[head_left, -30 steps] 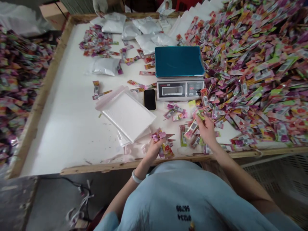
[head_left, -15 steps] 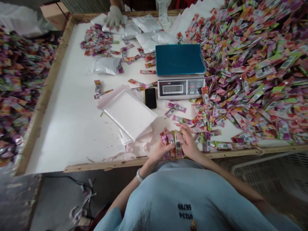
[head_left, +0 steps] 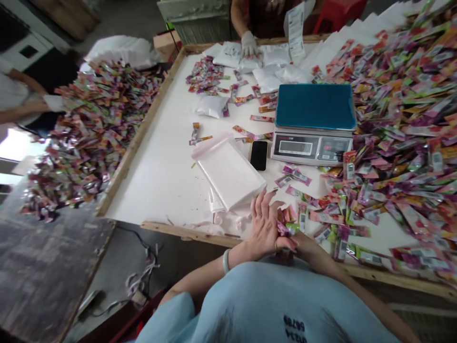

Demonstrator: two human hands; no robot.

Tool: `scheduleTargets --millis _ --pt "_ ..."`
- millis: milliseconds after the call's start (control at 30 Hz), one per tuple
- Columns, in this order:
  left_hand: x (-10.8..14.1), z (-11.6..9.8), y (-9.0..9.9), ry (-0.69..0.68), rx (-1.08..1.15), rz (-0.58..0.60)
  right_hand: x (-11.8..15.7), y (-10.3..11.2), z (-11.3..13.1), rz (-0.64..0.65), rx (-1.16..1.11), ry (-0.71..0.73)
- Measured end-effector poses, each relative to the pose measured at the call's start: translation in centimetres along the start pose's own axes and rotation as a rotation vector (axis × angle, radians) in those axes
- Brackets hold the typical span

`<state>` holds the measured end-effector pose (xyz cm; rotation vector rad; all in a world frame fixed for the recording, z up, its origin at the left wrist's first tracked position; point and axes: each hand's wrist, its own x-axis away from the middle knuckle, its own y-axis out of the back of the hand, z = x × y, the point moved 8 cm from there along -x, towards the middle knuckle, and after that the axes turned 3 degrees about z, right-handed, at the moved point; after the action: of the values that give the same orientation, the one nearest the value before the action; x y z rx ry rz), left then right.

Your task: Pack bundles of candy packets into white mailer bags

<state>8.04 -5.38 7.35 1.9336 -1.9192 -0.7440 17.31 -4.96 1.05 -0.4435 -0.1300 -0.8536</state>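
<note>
A small bunch of colourful stick sachets (head_left: 286,220) is between my hands at the table's front edge. My left hand (head_left: 262,226), with a pale bracelet at the wrist, lies along the bunch's left side, its long fingers pointing away and its thumb below the sachets. My right hand (head_left: 294,242) is at the bunch's right and underside, most of its fingers hidden. Just beyond my left hand lies a stack of white mailer bags (head_left: 230,174). A black phone (head_left: 259,156) and a scale (head_left: 314,126) with a blue pan stand farther back.
A large heap of sachets (head_left: 403,128) covers the table's right side. Filled white packets (head_left: 273,76) lie at the back, where a co-worker's gloved hand (head_left: 249,45) touches one. Another sachet pile (head_left: 96,119) is beyond the wooden rim (head_left: 143,131), near another person's arm (head_left: 26,102).
My view has swung left. My hands have drawn together around the sachets, which now stand bunched and tilted instead of lying side by side. The co-worker's gloved hand has shifted right, onto a packet.
</note>
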Motion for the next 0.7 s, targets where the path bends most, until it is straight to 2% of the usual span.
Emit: scheduleTargets --millis 100,167,233,300,367,433,500,533,600,633,667,700 --pt "0.2 -0.1 -0.5 0.037 0.142 -0.115 -0.9 -0.1 -0.7 -0.095 -0.113 -0.042" --pt "-0.3 0.2 -0.1 0.019 0.159 -0.167 -1.0 1.4 -0.8 -0.239 -0.077 -0.035" --pt "-2.0 1.0 2.0 -0.029 0.103 -0.174 -0.6 3.2 -0.6 -0.358 0.008 -0.017" --pt "-5.0 3.3 6.1 -0.018 0.01 -0.177 0.4 4.8 -0.1 -0.426 0.106 -0.001" --pt "-8.4 7.4 11.5 0.091 -0.086 -0.204 1.5 5.2 0.1 -0.388 0.2 -0.007" --pt "-11.2 11.3 16.5 0.162 -0.126 -0.244 2.7 4.3 -0.2 -0.226 0.232 -0.046" --pt "-12.7 14.4 19.9 0.223 -0.148 -0.26 3.8 3.0 -0.4 -0.041 0.22 -0.081" --pt "-13.0 15.5 20.9 0.243 -0.15 -0.258 4.3 2.4 -0.3 0.035 0.22 -0.085" --pt "-13.2 16.2 21.6 0.263 -0.14 -0.214 4.7 1.9 0.7 0.121 0.217 -0.074" --pt "-13.1 15.9 21.3 0.264 -0.136 -0.176 4.5 2.0 1.5 0.12 0.198 -0.071" --pt "-12.9 15.1 20.7 0.257 -0.137 -0.126 4.2 2.5 2.6 0.064 0.157 -0.067" --pt "-12.6 13.8 19.8 0.241 -0.141 -0.072 3.6 3.4 4.0 -0.049 0.095 -0.054"
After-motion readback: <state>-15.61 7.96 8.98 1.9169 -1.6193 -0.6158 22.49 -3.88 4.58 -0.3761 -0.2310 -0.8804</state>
